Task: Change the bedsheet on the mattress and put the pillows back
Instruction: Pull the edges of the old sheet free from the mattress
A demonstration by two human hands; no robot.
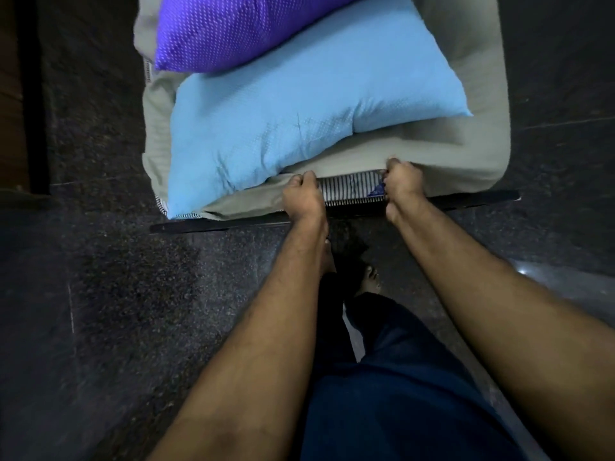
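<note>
A grey-beige bedsheet [466, 154] covers a narrow mattress whose striped side [346, 188] shows at the near end. My left hand [304, 196] grips the sheet's near edge, fingers curled over it. My right hand [402, 181] grips the same edge a little to the right, next to a blue patch on the mattress. A light blue pillow [299, 111] lies across the near end of the bed, its corner hanging over the near left edge. A purple pillow [239, 28] lies behind it, partly overlapping it.
A black bed frame bar [466, 201] runs along the near end under the mattress. Dark speckled stone floor [116, 294] surrounds the bed. My bare feet [369, 281] and dark blue trousers [399, 377] are just in front of the frame. A dark wall edge [30, 94] stands at far left.
</note>
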